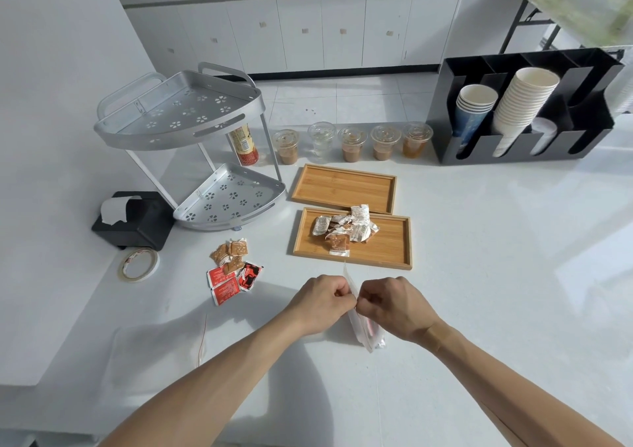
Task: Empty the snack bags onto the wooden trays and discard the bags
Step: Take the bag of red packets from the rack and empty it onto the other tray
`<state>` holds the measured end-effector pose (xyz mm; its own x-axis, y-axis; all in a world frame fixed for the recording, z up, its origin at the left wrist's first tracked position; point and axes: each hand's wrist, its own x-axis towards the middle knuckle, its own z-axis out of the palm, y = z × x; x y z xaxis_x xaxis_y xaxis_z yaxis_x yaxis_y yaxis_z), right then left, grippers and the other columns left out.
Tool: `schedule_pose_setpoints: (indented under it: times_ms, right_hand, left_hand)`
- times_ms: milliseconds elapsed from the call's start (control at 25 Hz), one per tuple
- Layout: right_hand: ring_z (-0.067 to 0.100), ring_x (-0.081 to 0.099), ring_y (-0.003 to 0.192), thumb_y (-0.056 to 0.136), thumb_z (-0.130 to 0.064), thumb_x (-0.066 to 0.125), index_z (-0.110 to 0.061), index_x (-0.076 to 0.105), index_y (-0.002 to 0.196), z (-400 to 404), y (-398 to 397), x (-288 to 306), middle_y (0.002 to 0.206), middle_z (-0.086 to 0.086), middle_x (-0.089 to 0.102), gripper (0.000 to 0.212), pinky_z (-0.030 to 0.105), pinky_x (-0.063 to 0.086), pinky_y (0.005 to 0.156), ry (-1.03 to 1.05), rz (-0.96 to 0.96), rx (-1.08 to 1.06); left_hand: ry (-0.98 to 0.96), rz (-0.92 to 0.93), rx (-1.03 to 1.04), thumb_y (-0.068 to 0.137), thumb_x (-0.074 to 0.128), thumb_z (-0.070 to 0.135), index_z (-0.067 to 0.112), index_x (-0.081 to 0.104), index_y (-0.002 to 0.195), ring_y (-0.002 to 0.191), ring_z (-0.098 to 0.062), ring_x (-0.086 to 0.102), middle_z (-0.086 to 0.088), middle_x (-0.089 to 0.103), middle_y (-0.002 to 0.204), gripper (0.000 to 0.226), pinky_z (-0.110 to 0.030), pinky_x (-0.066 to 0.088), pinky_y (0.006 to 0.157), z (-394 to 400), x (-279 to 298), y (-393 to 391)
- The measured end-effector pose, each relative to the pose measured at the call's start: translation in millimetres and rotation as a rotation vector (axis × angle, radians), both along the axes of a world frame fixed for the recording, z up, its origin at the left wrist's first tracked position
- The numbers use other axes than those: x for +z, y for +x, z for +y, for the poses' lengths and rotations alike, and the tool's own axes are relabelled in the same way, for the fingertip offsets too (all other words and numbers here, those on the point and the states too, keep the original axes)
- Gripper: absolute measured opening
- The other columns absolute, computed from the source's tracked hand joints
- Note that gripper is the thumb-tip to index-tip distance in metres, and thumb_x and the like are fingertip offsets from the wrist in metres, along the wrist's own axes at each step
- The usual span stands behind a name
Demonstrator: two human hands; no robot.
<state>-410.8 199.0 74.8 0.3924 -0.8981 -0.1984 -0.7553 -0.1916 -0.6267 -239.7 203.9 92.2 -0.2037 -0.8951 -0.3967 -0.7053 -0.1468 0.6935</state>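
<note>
My left hand [320,301] and my right hand [394,304] both pinch a clear plastic snack bag [361,331] between them, just above the counter in front of the near wooden tray [390,244]. A pile of wrapped snacks [344,229] lies on that near tray. Behind it, the far wooden tray [342,186] holds nothing. Another clear bag [164,340] lies flat on the counter at the left. Loose red and brown snack packets [233,270] sit on the counter left of the near tray.
A metal two-tier corner shelf [191,131] stands at the back left, a black tissue box [137,218] and a tape roll [138,265] beside it. Several lidded drink cups [352,143] line the counter's far edge. A black cup organiser [524,107] stands at the right.
</note>
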Motion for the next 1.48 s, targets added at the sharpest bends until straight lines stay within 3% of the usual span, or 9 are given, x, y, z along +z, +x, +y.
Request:
schedule_pose_setpoints:
  times_ms: [200, 360, 560, 680, 920, 1040, 1200, 1280, 1480]
  right_hand:
    - [0.012, 0.043, 0.050, 0.080, -0.032, 0.058, -0.026, 0.055, 0.061, -3.8, -5.5, 2.4, 0.052, -0.005, 0.052, 0.020, 0.029, 0.038, 0.050, -0.015, 0.001, -0.038]
    - [0.013, 0.046, 0.050, 0.079, -0.028, 0.058, -0.025, 0.057, 0.060, -1.2, -6.5, 6.4, 0.053, -0.001, 0.058, 0.020, 0.037, 0.046, 0.053, -0.002, -0.051, -0.048]
    - [0.016, 0.044, 0.048, 0.078, -0.025, 0.061, -0.021, 0.044, 0.052, -10.4, -45.1, 8.4, 0.044, -0.004, 0.044, 0.031, 0.029, 0.034, 0.047, -0.084, 0.122, -0.288]
    - [0.016, 0.036, 0.046, 0.077, -0.026, 0.059, -0.022, 0.036, 0.050, -7.4, -56.5, 9.4, 0.045, -0.002, 0.040, 0.035, 0.027, 0.026, 0.043, -0.114, 0.226, -0.263]
    - [0.018, 0.056, 0.061, 0.078, -0.037, 0.059, -0.025, 0.054, 0.073, -9.0, -55.5, 17.2, 0.065, -0.006, 0.063, 0.014, 0.027, 0.039, 0.050, -0.105, 0.338, -0.348]
    - [0.017, 0.061, 0.069, 0.081, -0.039, 0.063, -0.028, 0.056, 0.084, -6.0, -41.2, 28.7, 0.073, -0.011, 0.065, 0.014, 0.028, 0.042, 0.054, -0.184, 0.253, -0.367]
    - [0.027, 0.062, 0.062, 0.093, -0.057, 0.042, -0.013, 0.064, 0.067, -7.6, 2.7, 38.1, 0.062, 0.001, 0.066, 0.056, 0.029, 0.047, 0.056, -0.206, 0.355, -0.424]
    - [0.028, 0.056, 0.060, 0.095, -0.060, 0.035, -0.010, 0.061, 0.064, -12.7, 20.5, 39.0, 0.063, 0.003, 0.061, 0.064, 0.030, 0.046, 0.057, -0.150, 0.443, -0.458]
    - [0.035, 0.056, 0.065, 0.085, -0.028, 0.052, -0.006, 0.061, 0.071, -17.4, 35.5, 33.4, 0.068, 0.009, 0.058, 0.027, 0.029, 0.038, 0.056, -0.157, 0.433, -0.563]
  left_hand:
    - [-0.004, 0.025, -0.010, 0.082, 0.056, 0.020, 0.016, 0.059, 0.065, 0.063, -0.013, 0.053, 0.000, 0.064, 0.067, 0.018, -0.028, 0.041, 0.061, -6.9, 3.3, -1.3]
    - [-0.018, 0.011, -0.043, 0.080, 0.057, 0.022, 0.016, 0.060, 0.065, 0.060, -0.011, 0.052, 0.004, 0.062, 0.064, 0.017, -0.028, 0.043, 0.061, -10.1, 6.0, -8.0]
    - [-0.065, -0.111, 0.055, 0.078, 0.058, 0.027, 0.009, 0.064, 0.070, 0.063, -0.017, 0.057, 0.002, 0.065, 0.066, 0.021, -0.029, 0.044, 0.058, -18.1, -0.9, 17.2]
    - [-0.027, -0.104, 0.027, 0.077, 0.060, 0.029, 0.009, 0.064, 0.070, 0.061, -0.013, 0.054, 0.007, 0.062, 0.063, 0.022, -0.027, 0.042, 0.059, -20.4, -1.3, 26.9]
    - [0.051, 0.001, 0.071, 0.077, 0.057, 0.027, 0.015, 0.054, 0.061, 0.060, -0.015, 0.052, 0.002, 0.059, 0.061, 0.020, -0.029, 0.041, 0.061, -18.5, 5.9, 15.2]
    - [0.081, 0.062, 0.046, 0.079, 0.055, 0.026, 0.015, 0.055, 0.061, 0.064, -0.015, 0.056, 0.003, 0.063, 0.062, 0.020, -0.031, 0.046, 0.066, -14.3, 10.1, 2.4]
    - [0.065, 0.088, 0.042, 0.082, 0.056, 0.030, 0.016, 0.060, 0.069, 0.077, -0.024, 0.065, -0.005, 0.070, 0.078, 0.020, -0.036, 0.051, 0.072, -11.7, 13.0, -14.6]
    - [0.057, 0.078, 0.007, 0.084, 0.057, 0.029, 0.020, 0.059, 0.070, 0.084, -0.025, 0.065, -0.005, 0.071, 0.082, 0.017, -0.037, 0.051, 0.076, -8.1, 12.8, -18.0]
    - [0.069, 0.210, -0.094, 0.085, 0.057, 0.026, 0.015, 0.065, 0.080, 0.078, -0.021, 0.064, -0.001, 0.071, 0.080, 0.014, -0.040, 0.052, 0.080, 0.3, 6.8, -9.8]
